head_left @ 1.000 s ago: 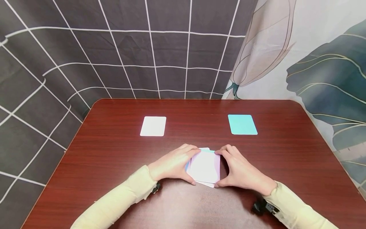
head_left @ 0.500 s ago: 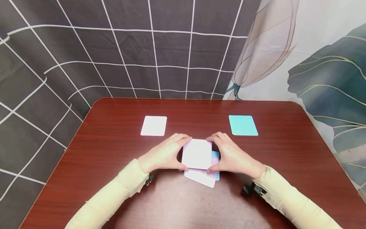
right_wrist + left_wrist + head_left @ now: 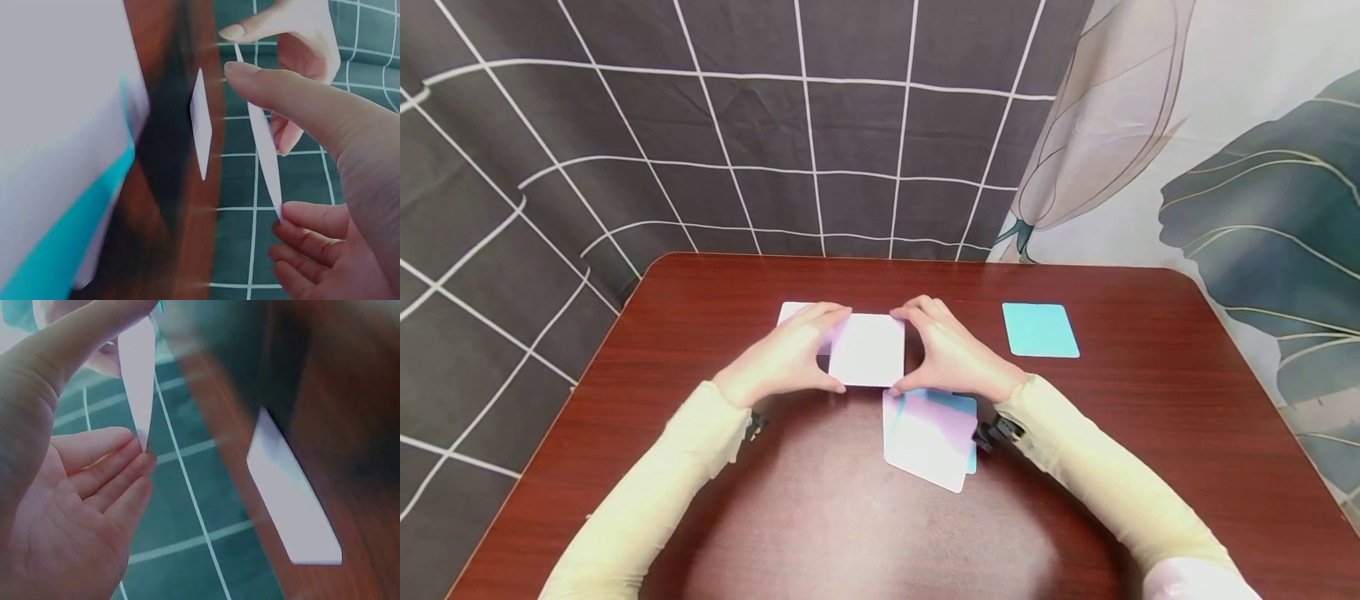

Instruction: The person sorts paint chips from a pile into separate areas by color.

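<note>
One pale card [image 3: 867, 350] is held above the table [image 3: 647, 400], pinched by the left hand [image 3: 784, 354] at its left corners and the right hand [image 3: 953, 350] at its right — likely to keep it flat and steady. A white card [image 3: 792, 311] lies partly hidden behind the left hand; a loose pile [image 3: 928, 442] sits nearer the person, a blue card [image 3: 1041, 331] well apart.

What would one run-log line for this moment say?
left hand + right hand: hold pale card above table | card pile: nearer the person | turquoise card: on table, right
</note>
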